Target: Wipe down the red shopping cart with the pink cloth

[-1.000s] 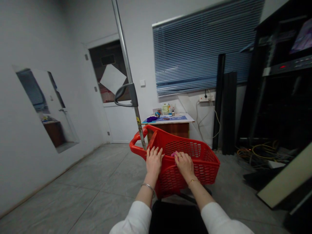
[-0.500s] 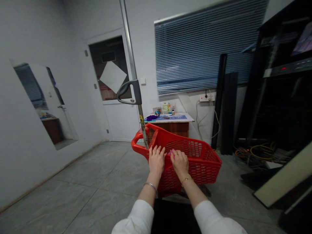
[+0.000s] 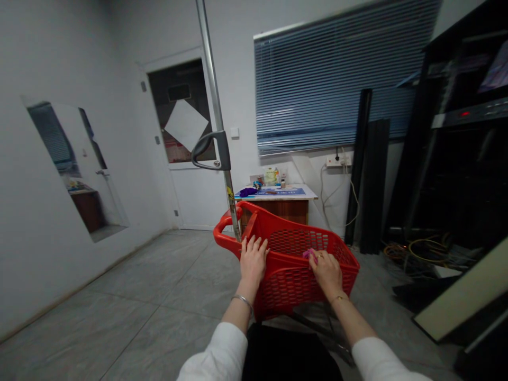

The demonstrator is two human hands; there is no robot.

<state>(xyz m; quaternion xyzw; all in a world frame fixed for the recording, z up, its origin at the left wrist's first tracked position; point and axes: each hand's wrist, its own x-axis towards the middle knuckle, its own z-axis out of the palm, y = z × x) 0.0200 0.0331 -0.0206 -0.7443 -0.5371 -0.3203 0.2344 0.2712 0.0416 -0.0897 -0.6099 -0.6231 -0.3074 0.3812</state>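
A red plastic shopping cart [image 3: 278, 278] with slotted sides stands right in front of me, its handle [image 3: 224, 238] to the left. My left hand [image 3: 253, 260] lies over the near rim beside that handle, its fingers hooked across the edge. Farther right along the same rim, my right hand [image 3: 326, 270] is closed on a pink cloth [image 3: 309, 255] and presses it against the rim. Most of the cloth is hidden under the fingers. A metal pole [image 3: 212, 69] with a grey grip [image 3: 223, 151] rises from the cart's handle end.
Behind the cart is a small table [image 3: 309, 193] holding bottles and a purple cloth [image 3: 248, 192]. A white door [image 3: 198, 201] and a mirror [image 3: 85, 174] are to the left. Loose cables [image 3: 426, 251], a leaning panel [image 3: 460, 286] and a black rack [image 3: 440, 174] are on the right.
My right hand has slid to the right along the cart's near rim with the pink cloth, away from my left hand. The left hand stays in about the same place.
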